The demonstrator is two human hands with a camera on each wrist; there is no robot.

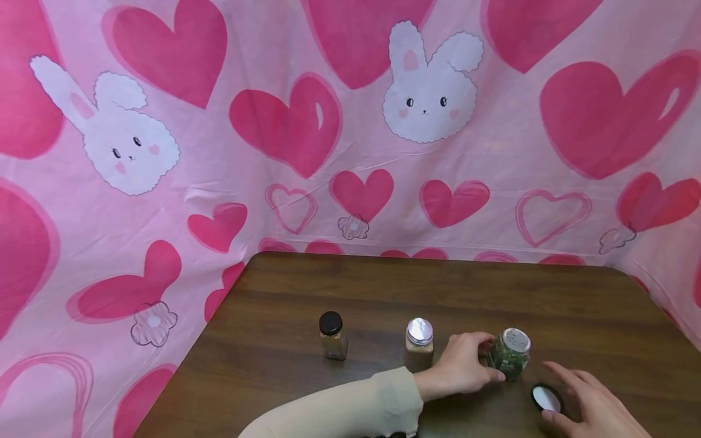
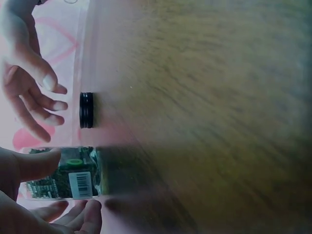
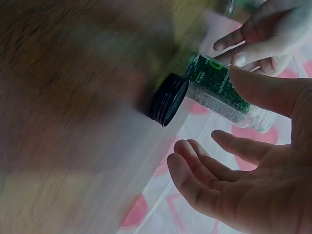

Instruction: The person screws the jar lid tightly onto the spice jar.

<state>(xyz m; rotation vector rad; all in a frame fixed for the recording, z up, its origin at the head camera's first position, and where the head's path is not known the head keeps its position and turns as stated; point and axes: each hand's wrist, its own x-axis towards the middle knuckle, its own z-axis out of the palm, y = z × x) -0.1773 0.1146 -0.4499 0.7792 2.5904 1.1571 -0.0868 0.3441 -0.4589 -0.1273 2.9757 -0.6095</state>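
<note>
A clear spice jar of green flakes [image 1: 509, 359] stands on the table, its perforated shaker top uncovered. My left hand [image 1: 462, 365] holds it low on its left side, the thumb in front and the fingers behind. In the left wrist view the jar [image 2: 63, 175] shows a barcode label between thumb and fingers. Just right of it lies a black screw lid [image 1: 546, 398], its white inside facing up. Around that lid, apart from it, my right hand [image 1: 591, 401] spreads its thumb and fingers. The right wrist view shows the lid [image 3: 169, 100] beyond the bare palm.
Left of the flake jar stands a jar of tan powder [image 1: 419, 345] with a silvery top, partly behind my left wrist. Farther left is a smaller jar [image 1: 333, 337] with a black lid. Behind the brown wooden table [image 1: 438, 286] hangs a pink heart-printed cloth [image 1: 361, 140].
</note>
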